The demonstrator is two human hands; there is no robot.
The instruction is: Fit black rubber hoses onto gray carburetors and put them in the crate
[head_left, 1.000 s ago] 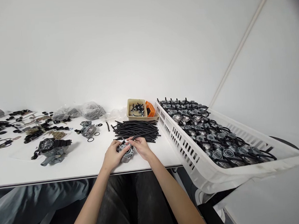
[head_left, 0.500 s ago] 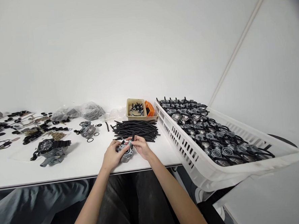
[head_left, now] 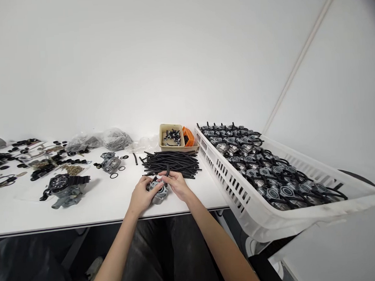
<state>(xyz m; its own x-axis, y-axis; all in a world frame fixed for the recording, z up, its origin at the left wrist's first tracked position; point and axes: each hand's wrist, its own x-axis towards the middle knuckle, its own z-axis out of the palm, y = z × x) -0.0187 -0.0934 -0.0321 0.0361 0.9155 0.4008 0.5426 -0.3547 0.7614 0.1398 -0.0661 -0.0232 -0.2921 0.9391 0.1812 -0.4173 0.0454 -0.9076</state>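
Observation:
A grey metal carburetor (head_left: 159, 194) rests near the table's front edge, with my left hand (head_left: 142, 195) wrapped round its left side. My right hand (head_left: 176, 184) is closed at its upper right, pinching a short black hose (head_left: 167, 170) that sticks up from the part. The fingertips of both hands nearly meet over the top of the metal body. Just behind them lies a pile of black rubber hoses (head_left: 171, 160). Where the hose meets the carburetor is hidden by my fingers.
A white crate (head_left: 243, 215) of carburetors stands right. Behind the hoses are a beige tray (head_left: 172, 147) and an orange basket (head_left: 189, 136). Left are another carburetor (head_left: 110, 163), one with a black cap (head_left: 66, 190), plastic bags (head_left: 116, 139) and scattered black parts.
The black hose in my right fingers now bends over more, and my right hand has shifted slightly. A person's trouser leg at the lower left has moved back. The view has shifted a little.

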